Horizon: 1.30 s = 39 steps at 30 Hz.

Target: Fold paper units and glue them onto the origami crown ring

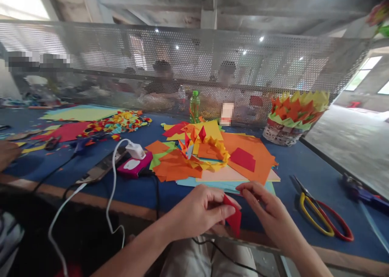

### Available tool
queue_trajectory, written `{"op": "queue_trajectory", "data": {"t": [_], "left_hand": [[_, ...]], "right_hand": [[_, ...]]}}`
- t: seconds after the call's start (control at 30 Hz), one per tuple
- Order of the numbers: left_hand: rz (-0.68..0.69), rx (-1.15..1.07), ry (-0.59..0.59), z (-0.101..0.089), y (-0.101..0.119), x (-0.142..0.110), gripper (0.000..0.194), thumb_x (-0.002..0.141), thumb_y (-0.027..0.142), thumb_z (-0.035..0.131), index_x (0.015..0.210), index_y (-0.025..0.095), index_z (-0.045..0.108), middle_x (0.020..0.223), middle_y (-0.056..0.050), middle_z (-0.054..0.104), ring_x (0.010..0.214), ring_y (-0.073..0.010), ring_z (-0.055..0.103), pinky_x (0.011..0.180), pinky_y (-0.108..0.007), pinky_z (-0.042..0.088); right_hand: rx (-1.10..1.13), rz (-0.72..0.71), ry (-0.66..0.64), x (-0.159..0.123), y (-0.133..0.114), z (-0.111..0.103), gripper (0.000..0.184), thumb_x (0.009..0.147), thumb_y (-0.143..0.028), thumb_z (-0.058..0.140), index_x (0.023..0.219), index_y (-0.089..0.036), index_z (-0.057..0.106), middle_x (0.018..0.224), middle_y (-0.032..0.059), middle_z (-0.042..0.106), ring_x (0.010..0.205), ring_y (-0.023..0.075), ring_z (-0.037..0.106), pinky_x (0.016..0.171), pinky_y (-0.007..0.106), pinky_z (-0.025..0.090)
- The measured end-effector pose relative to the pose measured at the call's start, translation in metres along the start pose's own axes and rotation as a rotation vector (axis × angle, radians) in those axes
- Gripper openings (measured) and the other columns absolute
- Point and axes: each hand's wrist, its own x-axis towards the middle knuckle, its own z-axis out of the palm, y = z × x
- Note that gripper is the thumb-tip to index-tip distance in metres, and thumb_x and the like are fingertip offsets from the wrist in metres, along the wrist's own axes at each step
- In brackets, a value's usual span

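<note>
Head view: at the lower centre of the frame, one piece of red paper [234, 220] is held by the left hand [199, 212], pinched between thumb and fingers, with its pointed end hanging down in front of the tabletop [127, 202] edge. The right hand [270, 208] is held just beside it; its fingers are curled and brought close together at the tips, but whether anything is gripped there cannot be told. Print can be seen on the band of one paper basket [281, 136] at the right of the frame, too small to be read; orange and yellow points are set above the band. One green bottle [195, 106] is stood at the upper centre. At the centre, one ring of yellow folded points [225, 154] is laid on stacked orange sheets [261, 153], with red folded points raised at its left and rear. One pair of scissors [311, 200], with one yellow and one red handle, is laid at the lower right, near one blue tool [364, 194] by the right edge. At the left, one magenta adapter [135, 164] is seen with one white plug [135, 150] on it, just beside one power strip [101, 167]. Small folded pieces [123, 122], too many to count, are heaped at the left.
</note>
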Motion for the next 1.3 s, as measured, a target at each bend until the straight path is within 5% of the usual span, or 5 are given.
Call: {"op": "queue_trajectory", "data": {"t": [0.43, 0.77, 1.0, 1.13, 1.3], "left_hand": [[0.043, 0.002, 0.163, -0.048, 0.006, -0.025, 0.033, 0.090, 0.043, 0.068, 0.102, 0.015, 0.080, 0.081, -0.004, 0.071, 0.068, -0.0120, 0.059, 0.068, -0.022, 0.050], [0.080, -0.033, 0.342, -0.068, 0.007, -0.047, 0.032, 0.089, 0.045, 0.073, 0.101, 0.016, 0.080, 0.084, -0.004, 0.075, 0.071, -0.0111, 0.063, 0.069, -0.020, 0.052], [0.108, -0.078, 0.428, -0.072, 0.006, -0.064, 0.024, 0.089, 0.042, 0.076, 0.102, 0.024, 0.082, 0.089, -0.003, 0.078, 0.071, -0.0107, 0.066, 0.069, -0.018, 0.057], [0.161, -0.135, 0.503, -0.067, 0.011, -0.072, 0.018, 0.089, 0.041, 0.076, 0.101, 0.028, 0.082, 0.109, -0.003, 0.079, 0.075, -0.0128, 0.070, 0.069, -0.021, 0.060], [0.143, -0.165, 0.584, -0.047, 0.033, -0.072, 0.020, 0.088, 0.044, 0.076, 0.100, 0.029, 0.083, 0.107, -0.003, 0.079, 0.079, -0.0178, 0.073, 0.071, -0.028, 0.064]], "right_hand": [[-0.440, -0.239, -0.104, 0.097, -0.009, 0.024, 0.023, 0.095, -0.027, 0.063, 0.118, -0.023, 0.064, 0.121, 0.0096, 0.067, 0.117, 0.0276, 0.061, 0.100, 0.046, 0.047], [-0.664, -0.248, -0.137, 0.118, -0.008, 0.056, 0.031, 0.098, -0.040, 0.064, 0.120, -0.018, 0.065, 0.124, 0.0072, 0.067, 0.110, 0.0213, 0.066, 0.096, 0.046, 0.055], [-0.607, -0.344, -0.070, 0.076, -0.025, 0.033, 0.005, 0.095, -0.021, 0.065, 0.092, -0.019, 0.068, 0.091, 0.0038, 0.072, 0.094, 0.0208, 0.064, 0.095, 0.042, 0.041], [-0.519, -0.390, -0.026, 0.024, -0.031, 0.029, 0.007, 0.097, -0.022, 0.062, 0.092, -0.023, 0.066, 0.090, 0.0004, 0.071, 0.091, 0.0190, 0.063, 0.094, 0.037, 0.034], [-0.405, -0.400, 0.083, -0.020, -0.028, 0.041, 0.012, 0.103, -0.024, 0.055, 0.099, -0.025, 0.066, 0.095, -0.0030, 0.074, 0.098, 0.0162, 0.065, 0.099, 0.035, 0.029]]}}
